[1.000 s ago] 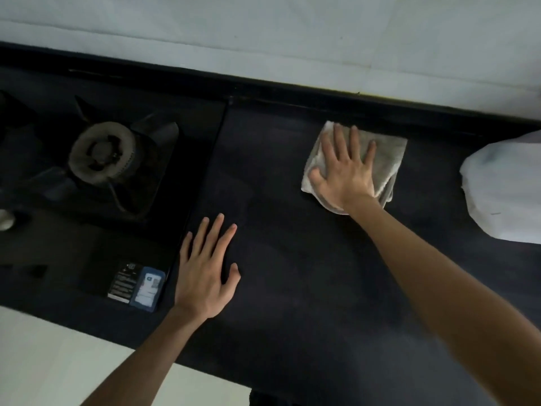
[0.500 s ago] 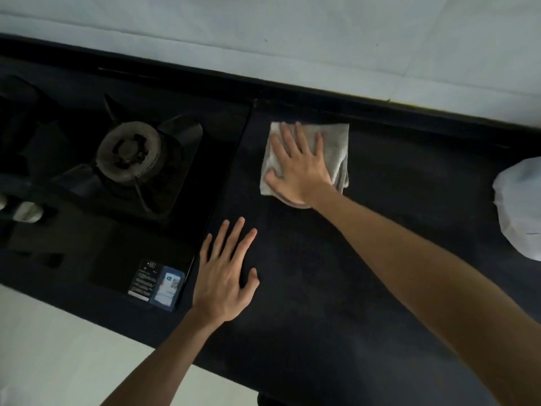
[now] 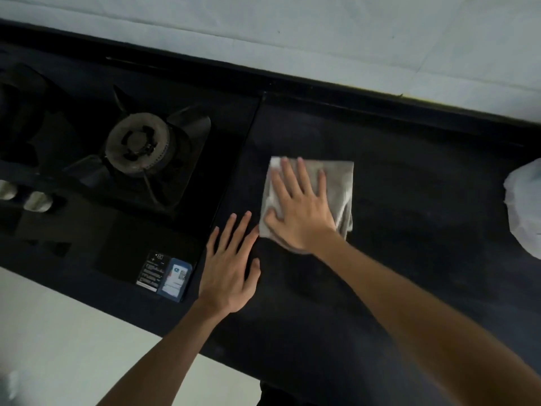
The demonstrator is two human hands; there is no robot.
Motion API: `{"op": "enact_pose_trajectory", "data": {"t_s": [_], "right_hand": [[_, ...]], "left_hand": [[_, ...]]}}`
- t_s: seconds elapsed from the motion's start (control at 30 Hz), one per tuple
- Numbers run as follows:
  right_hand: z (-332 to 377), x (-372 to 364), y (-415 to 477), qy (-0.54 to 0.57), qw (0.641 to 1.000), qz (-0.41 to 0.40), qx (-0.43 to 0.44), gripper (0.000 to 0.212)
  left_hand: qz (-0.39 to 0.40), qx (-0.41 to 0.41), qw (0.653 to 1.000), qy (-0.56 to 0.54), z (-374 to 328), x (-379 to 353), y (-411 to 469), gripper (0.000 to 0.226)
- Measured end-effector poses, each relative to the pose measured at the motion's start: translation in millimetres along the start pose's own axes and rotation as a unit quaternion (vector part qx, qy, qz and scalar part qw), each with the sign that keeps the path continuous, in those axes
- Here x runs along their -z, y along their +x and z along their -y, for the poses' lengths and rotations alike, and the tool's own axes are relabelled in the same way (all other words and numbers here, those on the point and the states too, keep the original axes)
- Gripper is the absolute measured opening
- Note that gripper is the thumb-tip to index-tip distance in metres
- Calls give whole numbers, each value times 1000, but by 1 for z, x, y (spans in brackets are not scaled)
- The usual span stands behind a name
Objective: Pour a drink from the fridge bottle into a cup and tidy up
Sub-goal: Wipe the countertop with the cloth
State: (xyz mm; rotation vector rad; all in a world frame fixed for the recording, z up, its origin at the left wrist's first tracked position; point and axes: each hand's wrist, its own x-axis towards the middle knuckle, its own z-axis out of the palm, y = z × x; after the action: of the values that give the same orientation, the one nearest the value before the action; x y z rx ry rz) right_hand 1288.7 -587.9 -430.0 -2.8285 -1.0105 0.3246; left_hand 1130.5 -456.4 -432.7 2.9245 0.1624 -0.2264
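- The right hand (image 3: 301, 218) lies palm down on a folded grey cloth (image 3: 339, 183), its fingers (image 3: 305, 183) spread and straight and the thumb on the cloth's left edge. It pinches nothing. A flat press like that looks meant to keep the whole pad in contact with the surface for wiping.
- The cloth sits on the dark countertop (image 3: 409, 244), about midway between its back and front edges and just beside the right edge of the stove (image 3: 131, 238).
- The left hand (image 3: 231, 268) rests open on the countertop near its front edge, fingers straight, almost touching the cloth's near corner. I'd say it is there as a brace.
- Neither bottle nor cup is in view, so this looks like the tidying-up part.
- A white crumpled bag (image 3: 524, 209) sits at the countertop's right end, well apart. The burner (image 3: 137, 145) is bare.
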Motion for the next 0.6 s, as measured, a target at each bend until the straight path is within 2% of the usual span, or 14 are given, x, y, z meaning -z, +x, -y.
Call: {"op": "enact_pose_trajectory", "data": {"t_s": [0.1, 0.17, 0.3, 0.37, 0.43, 0.53, 0.6], "right_hand": [[-17, 14, 58, 1, 999, 1, -38, 78], [-17, 11, 57, 6, 999, -18, -48, 77], [-2, -5, -49, 39, 998, -35, -44, 76], [8, -14, -110, 37, 999, -6, -24, 77], [8, -16, -134, 38, 999, 15, -5, 78], [-19, -6, -81, 41, 999, 3, -3, 79], [-58, 9, -22, 38, 998, -4, -47, 78]], "left_hand": [[3, 2, 1000, -10, -1, 2, 0, 67], [5, 5, 1000, -11, -1, 3, 0, 68], [14, 9, 1000, -5, -1, 4, 0, 69], [13, 13, 1000, -6, -2, 3, 0, 69], [7, 10, 1000, -6, -4, 3, -1, 68], [3, 7, 1000, -16, -3, 4, 0, 67], [-1, 5, 1000, -15, -2, 2, -1, 66]]}}
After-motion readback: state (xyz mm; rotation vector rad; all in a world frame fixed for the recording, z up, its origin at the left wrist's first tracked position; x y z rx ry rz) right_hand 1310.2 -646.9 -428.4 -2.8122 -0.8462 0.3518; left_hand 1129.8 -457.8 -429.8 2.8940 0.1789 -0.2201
